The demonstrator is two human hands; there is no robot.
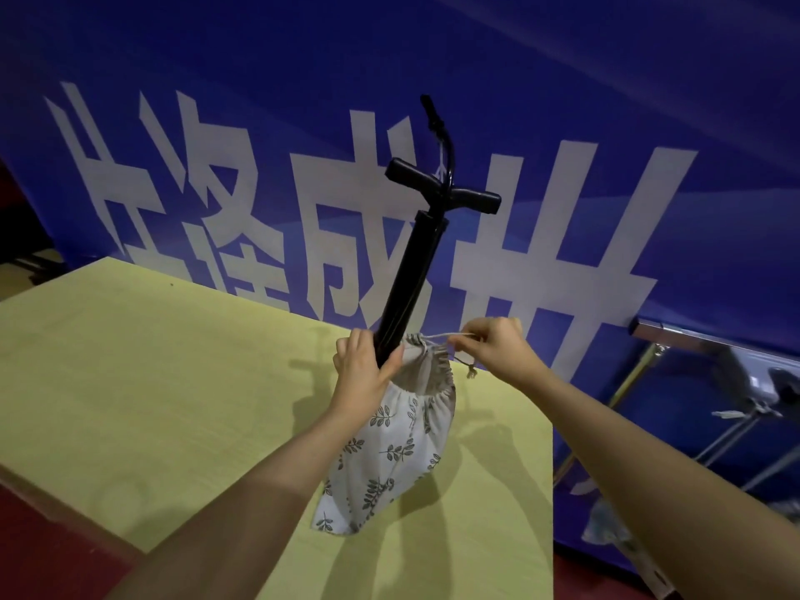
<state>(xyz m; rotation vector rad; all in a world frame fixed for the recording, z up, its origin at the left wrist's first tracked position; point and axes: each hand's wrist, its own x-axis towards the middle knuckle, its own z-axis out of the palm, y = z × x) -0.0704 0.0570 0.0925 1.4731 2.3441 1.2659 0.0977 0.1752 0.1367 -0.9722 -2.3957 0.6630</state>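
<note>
Closest to me, left forearm (242,504) and right forearm (649,448) reach out over the pale yellow-green tabletop (151,383) to the off-white cloth drawstring bag printed with grey leaf sprigs (389,452), which stands near the table's right edge, its bottom seemingly resting on the surface. Out of its gathered mouth sticks the black hand pump with a long tubular barrel (411,275), leaning away from me, its T-shaped black handle (441,186) and thin black hose (437,123) well above the bag. My left hand (363,370) is curled round the barrel right where it enters the bag. My right hand (493,344) pinches the pale drawstring cord (437,336) between thumb and fingertips, drawn taut to the right of the mouth, while a knotted cord end (469,373) dangles below. I judge the pump stiff, top-heavy and fairly weighty, so low on the barrel is the place to hold it. The bag is soft and limp and gives no support, and the thin cord wants a firm pinch and a steady pull. The barrel itself stands in the way of the mouth closing fully. Behind hangs a blue banner with large white characters (649,101), and to the right, off the table, a folded metal frame (640,370); neither is in my way.
</note>
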